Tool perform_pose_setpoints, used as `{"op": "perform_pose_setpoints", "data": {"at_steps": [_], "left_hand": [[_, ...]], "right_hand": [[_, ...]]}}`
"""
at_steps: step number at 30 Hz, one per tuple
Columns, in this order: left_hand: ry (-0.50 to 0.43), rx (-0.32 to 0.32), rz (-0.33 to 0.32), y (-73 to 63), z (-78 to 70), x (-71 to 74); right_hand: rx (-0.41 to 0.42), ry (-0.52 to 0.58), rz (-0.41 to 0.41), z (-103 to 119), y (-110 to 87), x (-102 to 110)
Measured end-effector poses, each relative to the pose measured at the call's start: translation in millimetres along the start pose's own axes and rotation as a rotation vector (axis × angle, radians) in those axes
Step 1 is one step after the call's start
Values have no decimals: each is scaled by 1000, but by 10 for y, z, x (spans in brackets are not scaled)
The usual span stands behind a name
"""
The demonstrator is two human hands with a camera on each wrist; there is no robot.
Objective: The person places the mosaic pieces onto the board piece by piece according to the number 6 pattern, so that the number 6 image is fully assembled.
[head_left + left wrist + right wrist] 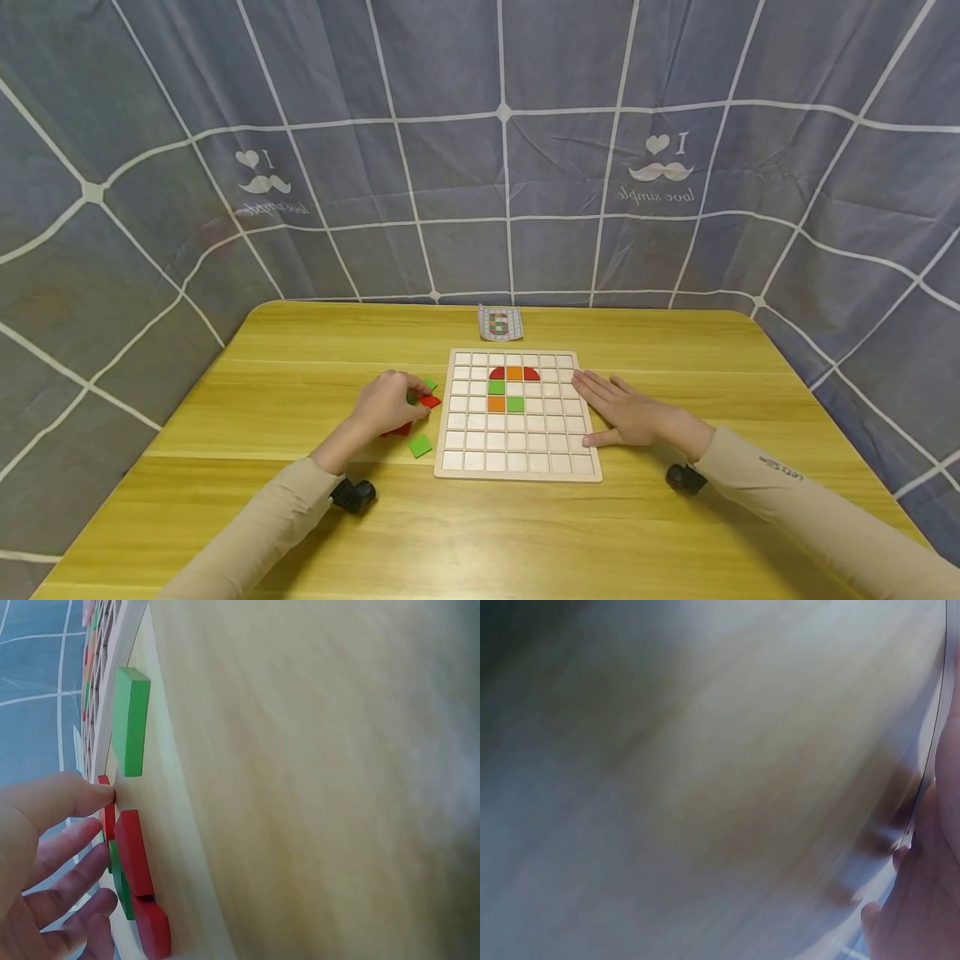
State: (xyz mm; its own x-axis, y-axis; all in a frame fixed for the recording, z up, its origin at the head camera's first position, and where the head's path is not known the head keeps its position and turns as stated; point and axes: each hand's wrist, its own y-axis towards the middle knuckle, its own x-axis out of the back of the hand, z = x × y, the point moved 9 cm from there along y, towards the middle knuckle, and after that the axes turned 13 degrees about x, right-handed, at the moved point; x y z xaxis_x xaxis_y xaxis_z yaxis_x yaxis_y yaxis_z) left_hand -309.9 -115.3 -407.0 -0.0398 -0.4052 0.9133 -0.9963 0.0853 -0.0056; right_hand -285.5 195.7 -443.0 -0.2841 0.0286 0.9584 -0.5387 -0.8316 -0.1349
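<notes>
My left hand (388, 402) is left of the wooden grid board (517, 476), its thumb and index fingertips at a small red tile (430, 401), which they seem to pinch. In the left wrist view the thumb partly covers this red tile (107, 817). Around the hand lie more red tiles (135, 855) and green tiles (132, 724); some hide under the fingers. Flat, with fingers spread, my right hand (626, 410) rests on the board's right edge. Set in the board's upper squares are two rounded red tiles (531, 374), two orange tiles (497, 404) and two green tiles (515, 404).
Behind the board a small printed card (500, 323) shows a coloured grid pattern. The wooden table (480, 533) ends at a grey checked curtain (450, 167). A black strap device (354, 495) sits at the left wrist, another (686, 478) at the right.
</notes>
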Motion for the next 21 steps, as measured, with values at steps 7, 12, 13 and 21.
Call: {"op": "perform_pose_setpoints", "data": {"at_steps": [7,12,13,21], "left_hand": [[2,11,-31,-8,66,34],[-14,33,-21,-8,101,37],[-16,34,-19,-5,104,35],[10,12,-23,12,68,24]], "right_hand": [[-3,-4,5,-10,5,-8],[-6,-1,5,-8,1,-2],[-6,1,5,-9,0,-2],[-5,-4,1,-26,7,-14]]}}
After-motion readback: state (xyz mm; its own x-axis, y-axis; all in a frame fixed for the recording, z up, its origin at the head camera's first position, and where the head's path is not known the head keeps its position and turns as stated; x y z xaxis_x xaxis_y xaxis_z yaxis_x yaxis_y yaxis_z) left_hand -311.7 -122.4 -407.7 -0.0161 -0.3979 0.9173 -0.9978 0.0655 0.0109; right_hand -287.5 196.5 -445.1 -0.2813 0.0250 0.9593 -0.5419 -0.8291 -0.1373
